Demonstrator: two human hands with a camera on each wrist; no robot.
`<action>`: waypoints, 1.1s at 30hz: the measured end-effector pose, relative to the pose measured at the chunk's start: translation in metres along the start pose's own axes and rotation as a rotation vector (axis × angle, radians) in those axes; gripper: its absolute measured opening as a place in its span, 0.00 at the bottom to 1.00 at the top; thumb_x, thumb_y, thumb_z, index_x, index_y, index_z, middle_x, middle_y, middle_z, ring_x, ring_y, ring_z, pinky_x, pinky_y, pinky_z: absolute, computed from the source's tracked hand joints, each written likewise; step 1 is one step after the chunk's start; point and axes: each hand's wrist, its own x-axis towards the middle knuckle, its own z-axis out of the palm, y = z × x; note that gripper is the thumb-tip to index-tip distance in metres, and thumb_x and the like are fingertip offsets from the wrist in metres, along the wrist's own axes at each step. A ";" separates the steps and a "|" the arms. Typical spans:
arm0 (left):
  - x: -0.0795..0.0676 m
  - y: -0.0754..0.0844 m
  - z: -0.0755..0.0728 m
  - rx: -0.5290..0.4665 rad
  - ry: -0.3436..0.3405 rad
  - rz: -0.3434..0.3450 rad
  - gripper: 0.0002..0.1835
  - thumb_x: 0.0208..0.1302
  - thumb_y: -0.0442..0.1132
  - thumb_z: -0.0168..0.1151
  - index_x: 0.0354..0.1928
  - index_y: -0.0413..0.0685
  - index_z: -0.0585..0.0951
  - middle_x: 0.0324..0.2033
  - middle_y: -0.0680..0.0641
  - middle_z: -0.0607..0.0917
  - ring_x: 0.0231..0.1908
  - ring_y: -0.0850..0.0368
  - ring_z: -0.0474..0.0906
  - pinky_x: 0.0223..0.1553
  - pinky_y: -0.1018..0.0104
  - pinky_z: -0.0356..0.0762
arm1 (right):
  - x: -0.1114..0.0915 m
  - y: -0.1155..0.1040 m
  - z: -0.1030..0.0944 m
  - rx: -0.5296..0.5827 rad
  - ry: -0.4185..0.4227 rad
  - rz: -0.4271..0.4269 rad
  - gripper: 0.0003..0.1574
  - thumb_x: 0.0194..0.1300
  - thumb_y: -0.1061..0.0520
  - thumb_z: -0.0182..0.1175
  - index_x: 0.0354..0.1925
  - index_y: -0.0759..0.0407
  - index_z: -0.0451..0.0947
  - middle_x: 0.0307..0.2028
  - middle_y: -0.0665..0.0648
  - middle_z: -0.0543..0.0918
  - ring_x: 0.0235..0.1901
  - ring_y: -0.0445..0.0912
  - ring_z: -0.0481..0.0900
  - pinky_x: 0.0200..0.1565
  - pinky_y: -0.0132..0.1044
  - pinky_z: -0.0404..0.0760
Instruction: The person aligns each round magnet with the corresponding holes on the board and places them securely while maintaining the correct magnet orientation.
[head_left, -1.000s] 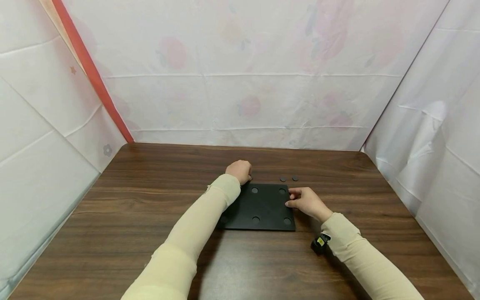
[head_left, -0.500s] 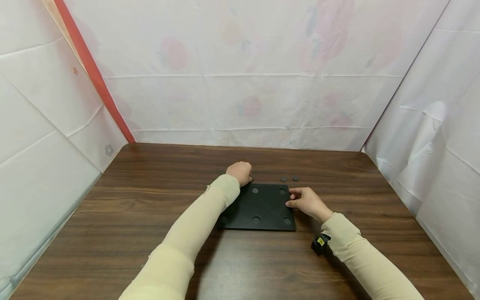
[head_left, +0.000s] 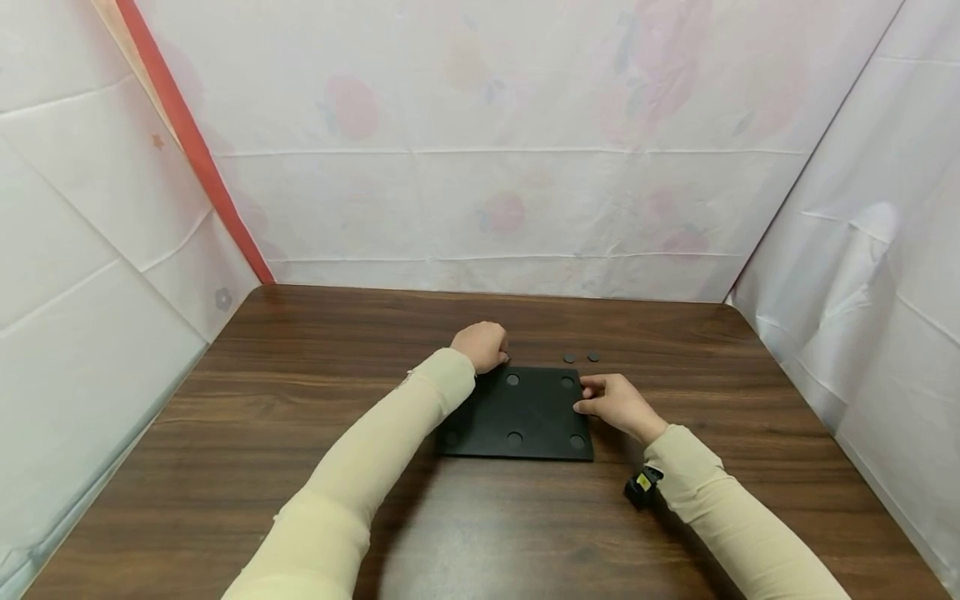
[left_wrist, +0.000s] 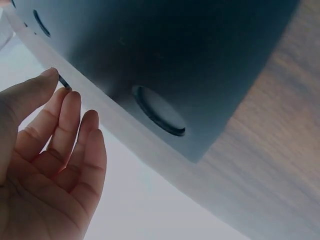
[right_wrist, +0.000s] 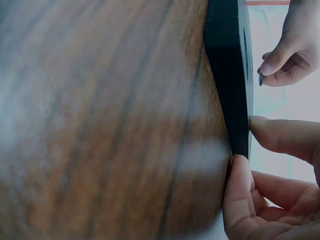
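A flat black board [head_left: 532, 408] with round recesses lies on the table. Over its far left part, my left hand [head_left: 481, 346] pinches a small dark disc [left_wrist: 64, 82] between thumb and fingertips, the disc held on edge and apart from the board in the left wrist view. At the board's right edge, my right hand [head_left: 617, 407] grips the rim, thumb against the upper face and a finger at the side, as the right wrist view shows. The left forearm hides the board's left part in the head view.
Two loose dark discs, one [head_left: 569, 358] left of the other [head_left: 593, 357], lie on the wooden table [head_left: 300, 367] behind the board. A white patterned curtain [head_left: 465, 167] hangs along the table's back, with white cloth at both sides.
My left hand stays almost in place, still pinching the disc, with its forearm shifted slightly left. The right hand keeps its grip on the board. The whole head view drifts slightly.
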 end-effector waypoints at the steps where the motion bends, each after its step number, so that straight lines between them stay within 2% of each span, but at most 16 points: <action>1: -0.002 0.001 -0.001 -0.005 0.001 0.007 0.05 0.70 0.39 0.64 0.38 0.49 0.88 0.37 0.50 0.86 0.30 0.58 0.79 0.35 0.63 0.80 | 0.000 0.000 0.000 -0.002 0.001 -0.001 0.35 0.67 0.65 0.63 0.68 0.75 0.64 0.36 0.57 0.75 0.35 0.48 0.70 0.35 0.40 0.69; 18: -0.031 0.013 -0.007 -0.049 0.033 0.135 0.07 0.71 0.40 0.63 0.45 0.47 0.86 0.41 0.50 0.84 0.39 0.57 0.80 0.42 0.64 0.79 | 0.001 0.003 0.000 -0.016 0.005 0.010 0.35 0.67 0.64 0.64 0.68 0.74 0.65 0.38 0.58 0.75 0.37 0.49 0.71 0.36 0.40 0.70; 25: -0.046 0.020 -0.006 -0.011 0.070 0.227 0.06 0.70 0.39 0.65 0.43 0.46 0.86 0.38 0.49 0.82 0.37 0.57 0.77 0.40 0.65 0.78 | 0.001 0.002 0.001 -0.024 0.005 0.014 0.36 0.67 0.64 0.64 0.68 0.74 0.65 0.38 0.58 0.75 0.37 0.49 0.71 0.36 0.40 0.70; 33: -0.060 0.023 -0.005 -0.042 0.056 0.263 0.07 0.69 0.40 0.65 0.43 0.45 0.86 0.37 0.50 0.81 0.37 0.58 0.76 0.39 0.67 0.78 | 0.001 0.002 0.001 -0.028 0.004 0.008 0.35 0.68 0.64 0.64 0.68 0.74 0.65 0.38 0.57 0.75 0.37 0.49 0.71 0.36 0.40 0.70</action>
